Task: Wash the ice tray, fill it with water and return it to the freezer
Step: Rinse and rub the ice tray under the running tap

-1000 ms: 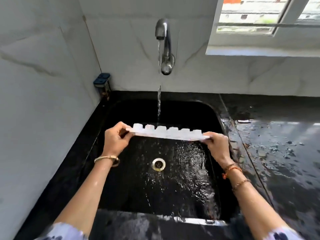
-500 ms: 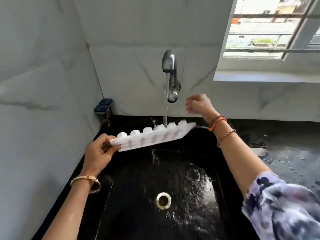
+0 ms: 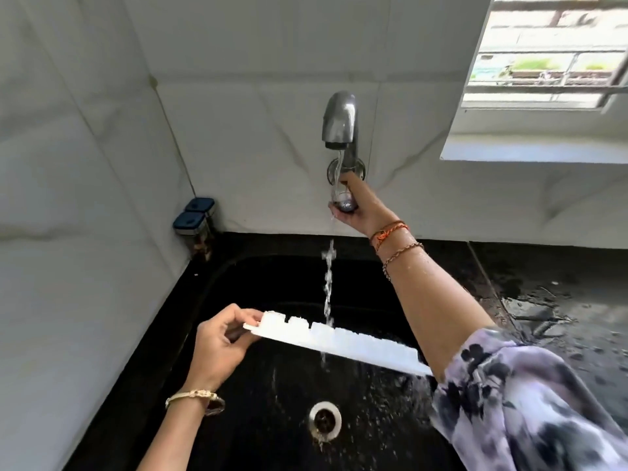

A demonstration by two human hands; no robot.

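Note:
My left hand (image 3: pixel 222 345) pinches the left end of the white ice tray (image 3: pixel 339 341) and holds it upside down over the black sink (image 3: pixel 258 385), with its right end tilted lower. A thin stream of water falls from the steel tap (image 3: pixel 339 125) onto the tray's middle and runs off below it. My right hand (image 3: pixel 358 207) is raised to the wall and grips the tap's round knob (image 3: pixel 346 202) from underneath. The tray's right end passes behind my right sleeve.
Two small blue-lidded jars (image 3: pixel 195 219) stand in the back left corner beside the sink. The black counter (image 3: pixel 560 321) to the right is wet. A round steel drain (image 3: pixel 325 419) lies in the sink floor. A window (image 3: pixel 543 52) is at the upper right.
My right hand let go of the tray's right end, rose to the tap and took hold of its knob. My left hand alone now holds the tray, whose right end has dropped lower.

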